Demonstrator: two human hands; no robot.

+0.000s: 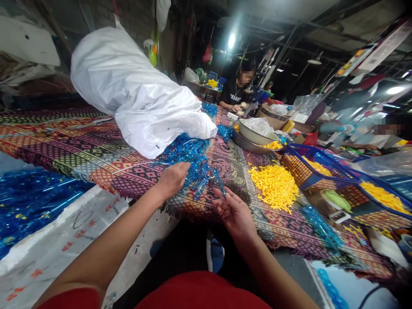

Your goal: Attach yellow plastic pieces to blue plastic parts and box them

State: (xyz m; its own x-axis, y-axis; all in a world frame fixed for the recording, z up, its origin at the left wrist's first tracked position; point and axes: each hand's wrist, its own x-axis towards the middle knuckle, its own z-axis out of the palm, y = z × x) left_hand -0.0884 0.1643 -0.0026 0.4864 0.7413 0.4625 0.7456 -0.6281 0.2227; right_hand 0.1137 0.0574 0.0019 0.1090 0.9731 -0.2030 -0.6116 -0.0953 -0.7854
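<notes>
Between the thumb and fingertips of my right hand (234, 211) is a clear blue plastic tube-like piece (218, 182), pointing away from me; the other fingers are loosely curled. My left hand (174, 177) is closed at the near left edge of a pile of shiny clear blue plastic pieces (193, 156). Whatever its fingers grip, if anything, is hidden. The pile spills from the mouth of a large white sack (144, 92) lying on the patterned cloth (225, 155) of the table. Right of my right hand lies a heap of small yellow pieces (273, 184).
Blue baskets (322, 165) with yellow pieces stand at the right, near stacked bowls (254, 138). More blue pieces (322, 227) lie at the right front. At lower left, a white foam box (86, 244) adjoins many blue pieces (35, 201). Another person (236, 92) sits across the table.
</notes>
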